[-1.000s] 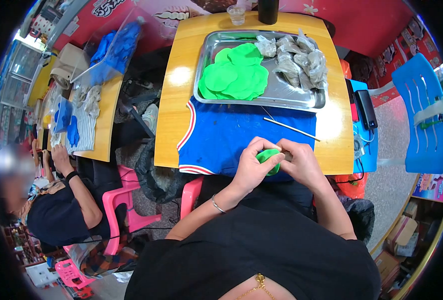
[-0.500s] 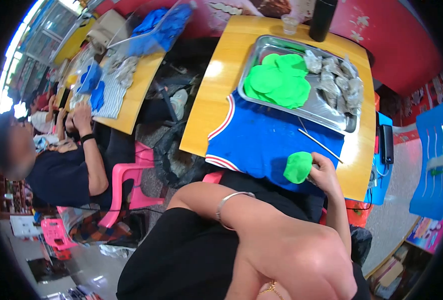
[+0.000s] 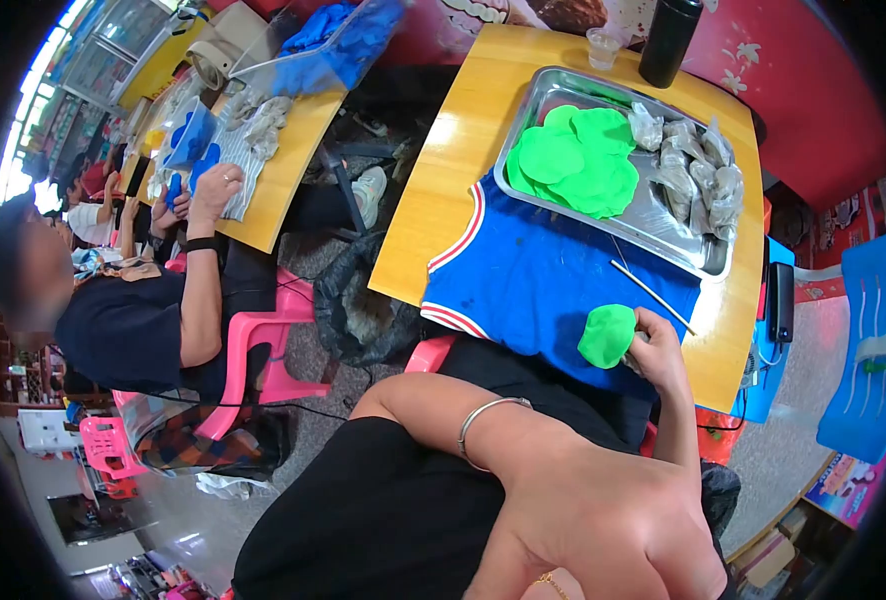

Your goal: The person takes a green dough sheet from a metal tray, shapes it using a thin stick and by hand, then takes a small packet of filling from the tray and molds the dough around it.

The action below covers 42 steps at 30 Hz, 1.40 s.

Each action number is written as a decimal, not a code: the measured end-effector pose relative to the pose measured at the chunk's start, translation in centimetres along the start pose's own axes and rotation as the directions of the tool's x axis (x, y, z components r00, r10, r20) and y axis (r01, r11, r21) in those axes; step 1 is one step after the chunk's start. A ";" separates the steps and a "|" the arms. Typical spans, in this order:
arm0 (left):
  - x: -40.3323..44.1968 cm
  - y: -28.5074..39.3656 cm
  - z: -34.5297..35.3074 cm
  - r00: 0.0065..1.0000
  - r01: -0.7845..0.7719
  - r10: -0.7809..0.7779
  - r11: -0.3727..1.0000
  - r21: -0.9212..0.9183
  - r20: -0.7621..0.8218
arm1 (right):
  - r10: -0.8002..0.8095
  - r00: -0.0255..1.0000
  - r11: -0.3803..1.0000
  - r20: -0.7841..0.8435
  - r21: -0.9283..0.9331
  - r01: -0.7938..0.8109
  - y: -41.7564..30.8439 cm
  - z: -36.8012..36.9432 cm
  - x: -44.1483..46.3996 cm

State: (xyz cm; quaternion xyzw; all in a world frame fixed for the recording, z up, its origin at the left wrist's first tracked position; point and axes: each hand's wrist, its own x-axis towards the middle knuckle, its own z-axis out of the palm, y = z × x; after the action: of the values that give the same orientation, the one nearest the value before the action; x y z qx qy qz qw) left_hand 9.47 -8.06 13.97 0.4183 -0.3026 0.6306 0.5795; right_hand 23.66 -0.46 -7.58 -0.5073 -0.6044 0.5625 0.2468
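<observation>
My right hand point(image 3: 657, 350) pinches a bright green, thin, round piece point(image 3: 607, 336) by its edge, above a blue cloth with red-and-white trim point(image 3: 523, 270). My left hand point(image 3: 613, 530) is raised very close to the camera, its back towards me and its fingers hidden. A bracelet point(image 3: 478, 425) circles that wrist. Beyond the right hand, a metal tray point(image 3: 628, 225) holds a heap of similar green pieces point(image 3: 573, 160) and several clear plastic bags with greyish contents point(image 3: 698, 180). A thin white stick point(image 3: 653, 297) lies on the blue cloth near the right hand.
A black bottle point(image 3: 671, 40) and a clear cup point(image 3: 603, 47) stand at the far edge of the yellow table point(image 3: 413, 220). On the left, a person point(image 3: 128, 320) sits on a pink chair point(image 3: 253, 350) at another table, handling blue pieces. A black bag point(image 3: 358, 320) stands between the tables.
The view has shifted slightly, moving the tables rightward in the picture. My right hand still holds the green piece. The co-worker's near hand has lifted away from the other.
</observation>
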 end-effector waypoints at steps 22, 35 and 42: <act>-14.6 2.3 -13.5 0.450 0.879 -0.406 0.047 0.474 -0.795 | 0.000 0.997 0.986 0.080 -0.169 0.013 -4.6 -0.8 -1.0; -15.4 1.8 -13.4 0.284 0.878 -0.489 0.479 0.019 -0.825 | -0.217 0.968 0.968 0.124 -0.102 0.230 -8.9 -2.3 -1.8; -15.0 1.9 -12.9 0.190 0.729 -0.520 0.643 -0.236 -0.833 | -0.107 0.972 0.988 0.210 -0.088 0.128 -9.2 -3.4 -2.1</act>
State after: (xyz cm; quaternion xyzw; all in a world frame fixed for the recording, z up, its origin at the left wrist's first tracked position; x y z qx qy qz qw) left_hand 5.01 -4.28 -5.04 0.1974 0.2898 0.4813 0.8034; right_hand 24.31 0.44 2.37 -0.4219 -0.6833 0.5648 0.1902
